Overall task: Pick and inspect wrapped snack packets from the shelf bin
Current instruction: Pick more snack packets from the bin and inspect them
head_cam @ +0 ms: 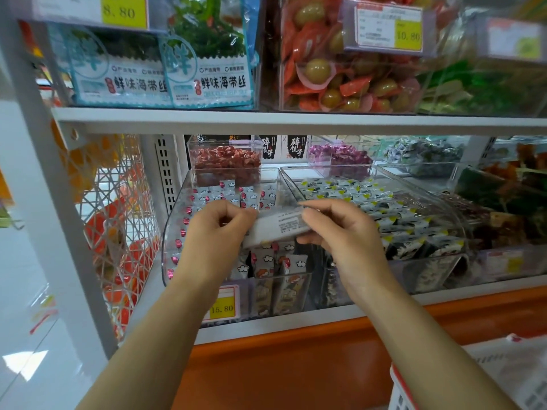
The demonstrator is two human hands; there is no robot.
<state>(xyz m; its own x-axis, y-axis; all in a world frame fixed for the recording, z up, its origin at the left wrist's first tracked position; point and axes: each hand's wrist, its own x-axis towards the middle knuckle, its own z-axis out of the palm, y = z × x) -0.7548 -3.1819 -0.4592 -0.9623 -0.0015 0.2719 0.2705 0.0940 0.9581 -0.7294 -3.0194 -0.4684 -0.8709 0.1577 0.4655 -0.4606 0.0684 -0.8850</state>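
Holding a white wrapped snack packet [279,227] printed with small dark text, you have both hands raised at the centre of the frame, each clamped on one end of it. Your left hand [217,232] pinches the packet's left end with curled fingers, and your right hand [343,235] pinches the right end between thumb and fingers, so the packet lies tilted between them, its left end lower. It hangs over the clear plastic bin [173,232] on the lower shelf [296,324], which is filled with more small white packets [260,196] bearing cloud and pink marks. A yellow price tag [222,307] reading 15.80 sits on the bin's front, below your left wrist. Just to the right, a second clear bin [457,223] holds black, white and yellow packets [393,220]. In the upper left, blue-and-white seaweed bags [207,78] stand on the upper shelf [296,122], and an orange ledge [296,365] runs along the bottom.
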